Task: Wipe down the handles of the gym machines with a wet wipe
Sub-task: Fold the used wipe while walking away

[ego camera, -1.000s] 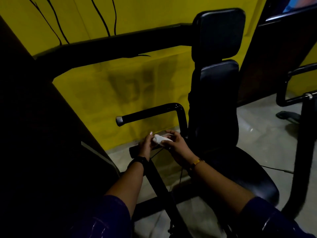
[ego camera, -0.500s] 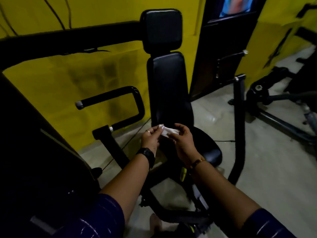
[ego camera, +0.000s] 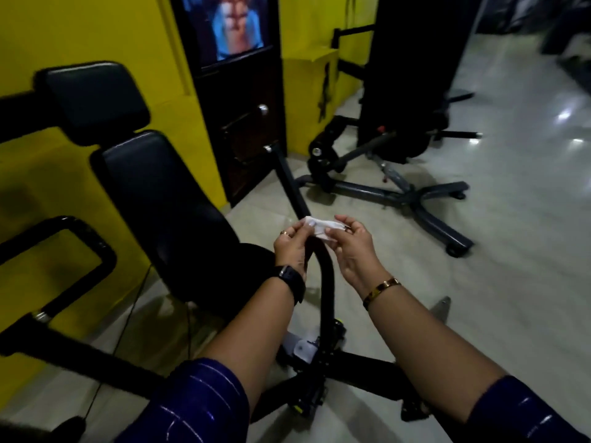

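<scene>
Pinching the left end of a crumpled white wipe [ego camera: 321, 227] with the left hand [ego camera: 292, 251], thumb and fingertips curling onto it. Pinching the opposite end with the right hand [ego camera: 353, 247], fingers bending round its edge. Holding the wipe stretched between both hands, up in the air just above the top of a curved black bar [ego camera: 325, 282]; possibly brushing the bar's top, though blur is making that hard to tell.

Standing over the machine, with the bar rising between the two forearms from a black base frame [ego camera: 361, 369] resting on the pale glossy floor [ego camera: 511, 266].

Wearing a black watch [ego camera: 292, 282] on the left wrist, a ring [ego camera: 284, 232] on a left finger, a gold bangle [ego camera: 382, 289] on the right wrist, and dark blue striped sleeves [ego camera: 198, 401] reaching to the elbows.

Showing, left of the hands, a black padded seat [ego camera: 160, 199] with an upright back and a separate head pad [ego camera: 92, 100] above it. Showing, at far left and well apart from both hands, a looped black handle [ego camera: 86, 247] with a silver collar near its lower end.

Facing a yellow wall [ego camera: 48, 27] behind the seat, and beside it a dark door [ego camera: 249, 123] carrying a blurred poster [ego camera: 233, 27] in its upper panel. Showing, beyond the hands to the right, another black machine [ego camera: 399, 193] sitting on crossed floor legs.
</scene>
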